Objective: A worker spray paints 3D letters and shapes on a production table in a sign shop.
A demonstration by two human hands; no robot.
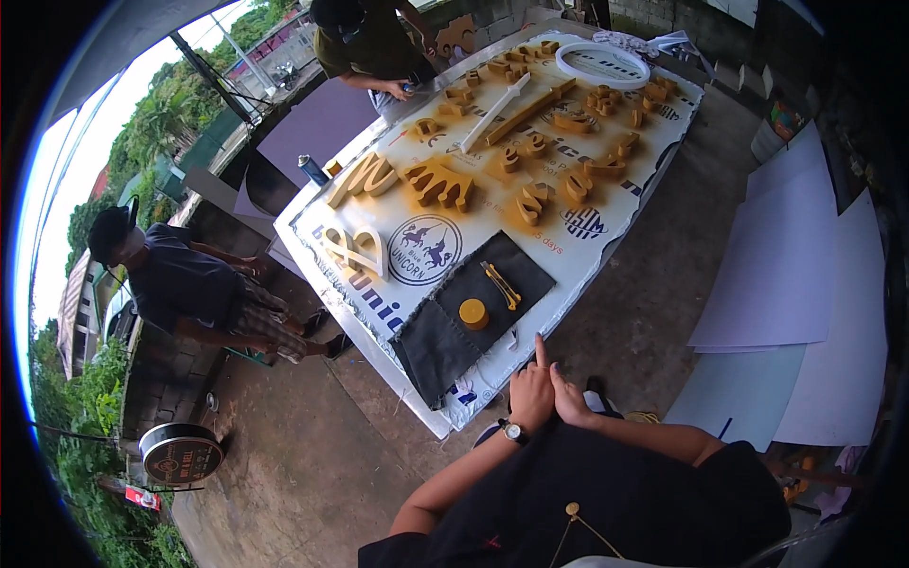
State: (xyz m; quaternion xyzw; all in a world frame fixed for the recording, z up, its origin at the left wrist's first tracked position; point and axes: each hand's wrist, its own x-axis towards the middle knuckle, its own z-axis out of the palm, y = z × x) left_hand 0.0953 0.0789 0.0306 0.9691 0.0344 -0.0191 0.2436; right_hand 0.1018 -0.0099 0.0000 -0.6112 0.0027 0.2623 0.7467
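Note:
My left hand [532, 396], with a watch on its wrist, is at the near edge of a large table, its index finger stretched out. Against it rests my right hand [571, 401], one finger straight and the others partly hidden. Neither hand shows anything held. Just beyond them a dark cloth [443, 356] lies on the printed sheet [579, 248] over the table. On the cloth are a yellow round lid or jar [473, 313] and a yellow utility cutter [502, 286].
Several yellow-painted cut-out letters [440, 183] stand across the table, with a white ring [603, 65] at the far end. A spray can [311, 170] is at the left edge. One person [180, 275] stands left, another [369, 47] at the far side. Large pale panels [772, 246] lean at right.

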